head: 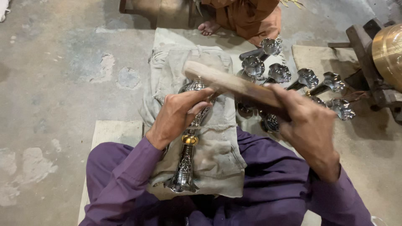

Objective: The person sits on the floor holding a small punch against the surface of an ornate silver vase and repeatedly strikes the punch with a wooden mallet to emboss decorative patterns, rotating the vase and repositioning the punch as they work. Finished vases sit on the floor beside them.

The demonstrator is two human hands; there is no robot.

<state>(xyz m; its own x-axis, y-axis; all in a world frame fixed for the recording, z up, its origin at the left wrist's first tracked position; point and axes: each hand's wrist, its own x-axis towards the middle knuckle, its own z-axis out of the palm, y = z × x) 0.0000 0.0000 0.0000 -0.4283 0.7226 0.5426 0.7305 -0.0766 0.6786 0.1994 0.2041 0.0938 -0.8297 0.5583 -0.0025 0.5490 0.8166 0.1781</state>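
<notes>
hands at work on the floor: left hand [178, 117] curls over an engraved silver vase [188, 142], pinning it on folded cloth [209, 159] across the lap. right hand [307, 125] grips a wooden mallet [230, 83] raised above it. finished vases [293, 79] lie beyond the right hand.

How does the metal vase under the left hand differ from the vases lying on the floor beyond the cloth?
The held vase lies on a folded cloth in the lap, steadied by the left hand; the floor vases lie loose on the ground, untouched. The held vase shows a gold band at its neck; on the floor vases none is plain. The wooden stick in the right hand is over the held vase only. Both are shiny silver metal with flared mouths.
</notes>
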